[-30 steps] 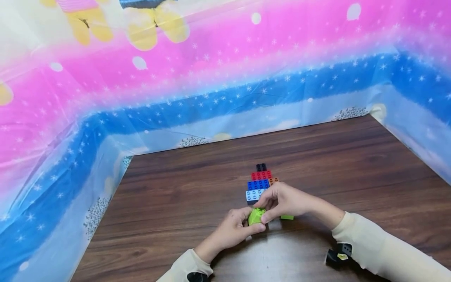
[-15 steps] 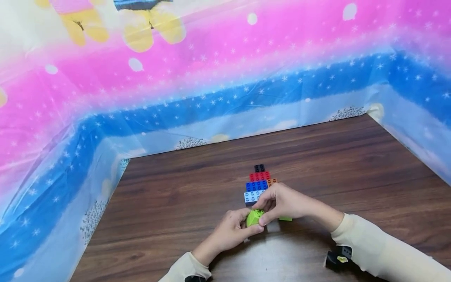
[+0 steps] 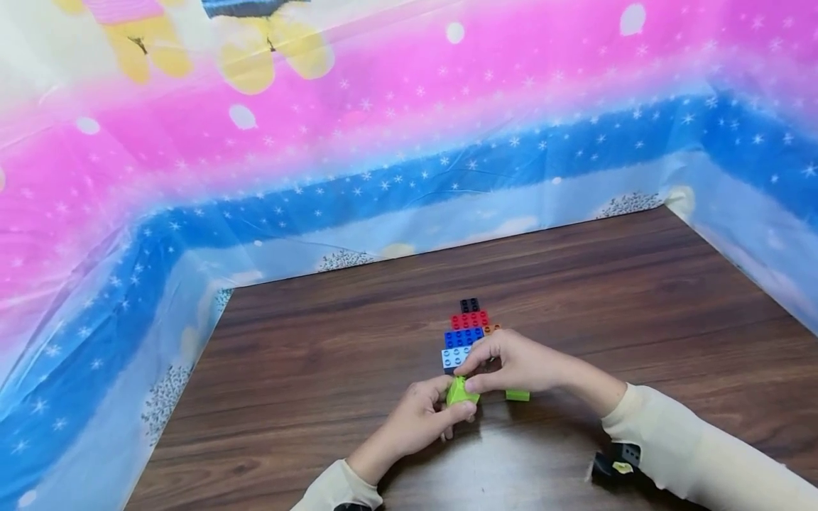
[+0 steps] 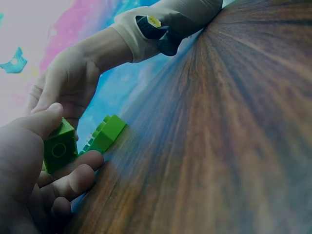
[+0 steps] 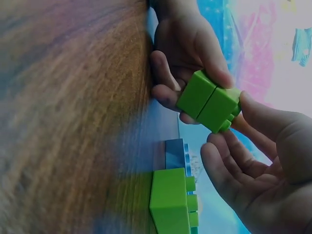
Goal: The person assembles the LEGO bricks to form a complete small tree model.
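In the right wrist view, two lime-green toy bricks (image 5: 207,101) are joined, a seam between them and studs at one end. My left hand (image 3: 415,415) grips them between thumb and fingers. My right hand (image 3: 520,362) pinches the studded end with its thumb and fingers. The head view puts the pair (image 3: 461,392) just in front of a light-blue brick (image 3: 450,356) on the table. Beside my right hand, a separate lime-green brick (image 3: 517,395) lies on the table, studs showing in the left wrist view.
Beyond the light-blue brick, a blue brick (image 3: 455,338), a red brick (image 3: 469,319) and a black brick (image 3: 469,304) form a row on the wooden table (image 3: 307,376). An orange brick (image 3: 491,328) lies partly behind my right hand. A patterned cloth (image 3: 383,170) stands around the table's far edges.
My right thumb has shifted up the green bricks, and my left fingers have opened slightly beneath them. The bricks have tilted a little. The view has drifted slightly.
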Demonstrator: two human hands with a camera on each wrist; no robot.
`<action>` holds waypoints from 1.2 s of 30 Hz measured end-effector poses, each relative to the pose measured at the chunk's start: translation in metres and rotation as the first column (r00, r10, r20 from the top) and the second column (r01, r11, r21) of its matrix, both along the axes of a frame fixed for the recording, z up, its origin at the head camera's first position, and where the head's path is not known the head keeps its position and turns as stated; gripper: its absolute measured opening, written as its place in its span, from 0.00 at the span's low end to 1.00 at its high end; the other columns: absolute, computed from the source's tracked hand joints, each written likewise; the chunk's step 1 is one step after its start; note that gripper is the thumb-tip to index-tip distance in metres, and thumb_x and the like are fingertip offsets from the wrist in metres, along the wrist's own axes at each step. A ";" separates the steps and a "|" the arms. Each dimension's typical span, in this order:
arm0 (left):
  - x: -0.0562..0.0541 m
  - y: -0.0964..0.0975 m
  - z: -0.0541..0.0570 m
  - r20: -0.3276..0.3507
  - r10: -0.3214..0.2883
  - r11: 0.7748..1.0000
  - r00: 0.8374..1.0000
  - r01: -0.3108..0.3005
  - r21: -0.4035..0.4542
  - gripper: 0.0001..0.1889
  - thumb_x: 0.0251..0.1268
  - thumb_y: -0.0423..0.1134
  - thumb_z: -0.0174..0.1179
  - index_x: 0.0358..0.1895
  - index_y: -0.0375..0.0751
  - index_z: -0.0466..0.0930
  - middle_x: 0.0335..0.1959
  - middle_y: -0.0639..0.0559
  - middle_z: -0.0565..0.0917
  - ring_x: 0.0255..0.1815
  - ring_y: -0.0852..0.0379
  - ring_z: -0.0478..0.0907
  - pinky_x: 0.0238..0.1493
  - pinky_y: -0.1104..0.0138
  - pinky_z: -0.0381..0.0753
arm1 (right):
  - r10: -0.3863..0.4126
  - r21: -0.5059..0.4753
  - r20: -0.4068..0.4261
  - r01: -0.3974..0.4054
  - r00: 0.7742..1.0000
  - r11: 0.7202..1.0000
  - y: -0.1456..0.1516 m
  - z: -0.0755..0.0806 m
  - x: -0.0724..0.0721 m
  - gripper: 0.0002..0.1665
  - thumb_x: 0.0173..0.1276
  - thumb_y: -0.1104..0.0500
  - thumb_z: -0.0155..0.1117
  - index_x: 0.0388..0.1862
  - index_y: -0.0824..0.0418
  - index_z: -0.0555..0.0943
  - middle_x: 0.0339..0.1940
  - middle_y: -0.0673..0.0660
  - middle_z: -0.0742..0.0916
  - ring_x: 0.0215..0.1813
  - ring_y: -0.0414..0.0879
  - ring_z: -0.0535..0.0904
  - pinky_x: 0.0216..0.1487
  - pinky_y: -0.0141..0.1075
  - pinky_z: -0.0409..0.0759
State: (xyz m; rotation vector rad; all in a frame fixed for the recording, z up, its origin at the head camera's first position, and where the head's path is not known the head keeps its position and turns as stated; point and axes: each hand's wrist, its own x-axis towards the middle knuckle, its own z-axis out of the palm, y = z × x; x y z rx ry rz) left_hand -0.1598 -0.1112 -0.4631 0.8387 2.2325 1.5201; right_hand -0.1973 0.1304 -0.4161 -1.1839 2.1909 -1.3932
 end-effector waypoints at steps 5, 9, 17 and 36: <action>0.000 0.000 0.003 -0.004 0.009 1.000 1.000 -0.009 0.001 0.09 0.78 0.40 0.64 0.45 0.36 0.82 0.32 0.51 0.87 0.20 0.66 0.77 0.22 0.72 0.79 | -0.043 0.018 -0.019 0.043 0.999 0.999 -0.002 0.005 0.003 0.12 0.72 0.61 0.74 0.52 0.63 0.91 0.41 0.51 0.91 0.39 0.40 0.84 0.40 0.37 0.86; 0.000 0.000 0.004 -0.049 0.013 1.000 0.999 -0.014 -0.017 0.10 0.77 0.41 0.65 0.43 0.36 0.81 0.27 0.58 0.79 0.22 0.69 0.72 0.23 0.75 0.72 | -0.066 0.035 -0.026 0.067 0.997 0.997 -0.001 0.007 0.004 0.12 0.71 0.61 0.75 0.51 0.63 0.91 0.41 0.52 0.91 0.38 0.39 0.83 0.39 0.35 0.86; 0.001 -0.001 0.002 -0.050 -0.003 1.000 0.999 0.004 0.013 0.09 0.75 0.38 0.66 0.40 0.34 0.80 0.23 0.61 0.73 0.21 0.71 0.68 0.22 0.75 0.67 | -0.022 -0.023 -0.002 0.022 1.000 1.000 -0.003 0.002 0.004 0.10 0.69 0.66 0.75 0.49 0.65 0.91 0.40 0.49 0.91 0.37 0.39 0.83 0.38 0.35 0.86; 0.002 0.000 -0.002 0.031 0.031 0.998 0.999 -0.033 0.050 0.11 0.79 0.38 0.62 0.44 0.30 0.80 0.30 0.57 0.79 0.24 0.68 0.71 0.26 0.76 0.71 | -0.053 0.001 0.004 0.053 0.999 0.999 -0.004 -0.006 0.002 0.11 0.74 0.63 0.71 0.52 0.64 0.90 0.42 0.50 0.91 0.40 0.40 0.84 0.43 0.37 0.86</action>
